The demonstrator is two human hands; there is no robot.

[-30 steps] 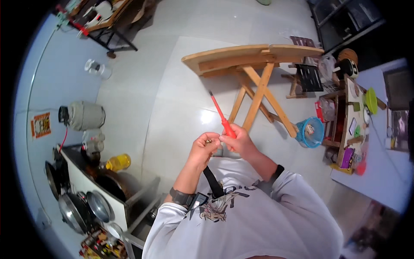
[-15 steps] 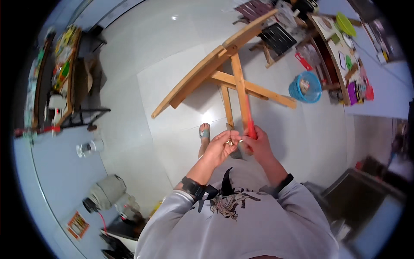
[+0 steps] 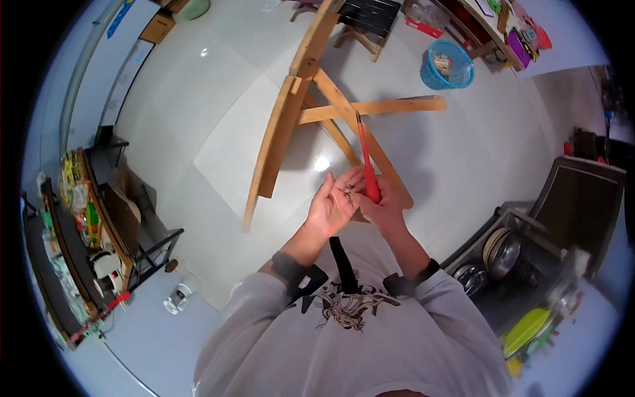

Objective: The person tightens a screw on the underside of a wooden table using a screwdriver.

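Note:
My left hand [image 3: 327, 213] is turned palm up, its fingers loosely cupped. In it lie a few small shiny metal pieces [image 3: 349, 193], too small to name exactly. Close against it, my right hand [image 3: 385, 210] is closed around the red handle of a screwdriver [image 3: 368, 169], whose shaft points up and away from me. The right fingertips reach over the metal pieces; whether they touch them I cannot tell. Just beyond both hands, a wooden folding table [image 3: 281, 129] stands tipped on its side with its crossed legs [image 3: 390, 106] toward the right.
A blue basket [image 3: 448, 65] stands on the floor at far right, near a black-topped stool [image 3: 368, 16]. At left is a shelf rack [image 3: 109, 225] with packages. A clear container [image 3: 180, 296] is near it. Metal pots [image 3: 503, 251] sit on a counter at lower right.
My view has swung right, so the table appears farther left and steeper. My left hand has opened from a pinch into a cupped palm. The screwdriver stays in my right hand.

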